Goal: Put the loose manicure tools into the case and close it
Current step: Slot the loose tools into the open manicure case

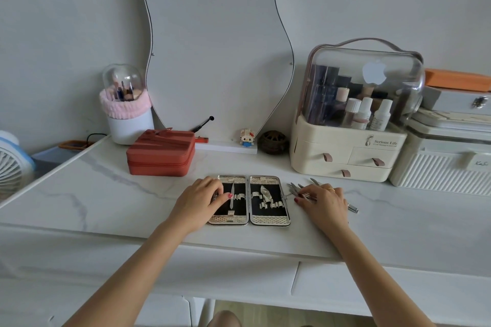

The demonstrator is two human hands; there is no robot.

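Head view: a white marble-look bench with grey veining runs along a plain pale wall, a wavy-edged mirror leaning at 12 o'clock. The manicure case lies flat and wide open at the bench's centre, both black-lined halves up, with a slim tool already strapped in its left half. The left hand lies over the case's left half, fingers bent down onto the lining and pinching a small tool at its edge. At 3 o'clock of the case, just beside it, the loose manicure tools lie fanned on the bench; the right hand rests on them, fingers curved over the pile, though whether they grip one cannot be told. At 10 o'clock sits a closed red zip case, behind it a domed brush holder. At 2 o'clock stands a cream cosmetics organiser with a clear lid, white boxes to its right. A fan shows at 9 o'clock
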